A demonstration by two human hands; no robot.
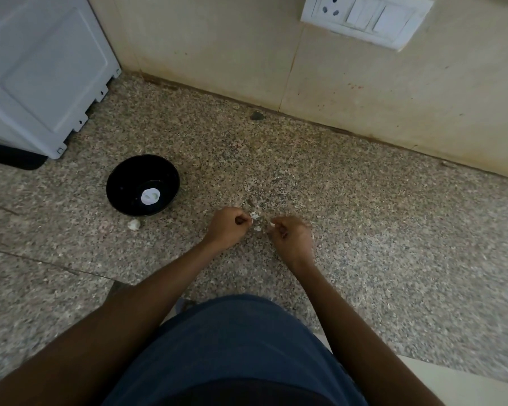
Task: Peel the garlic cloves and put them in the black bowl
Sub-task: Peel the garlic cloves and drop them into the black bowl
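Peeling is underway: left hand [228, 227] is pinching a clove [254, 215], right hand [291, 234] pinching skin [272, 225]. Next, probably, carrying it left to the bowl [121, 183], two cloves [150, 196] inside.

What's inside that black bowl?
A few pale peeled garlic cloves lie clumped at the bottom of the black bowl. Their exact number is unclear, and anything beneath them is hidden.
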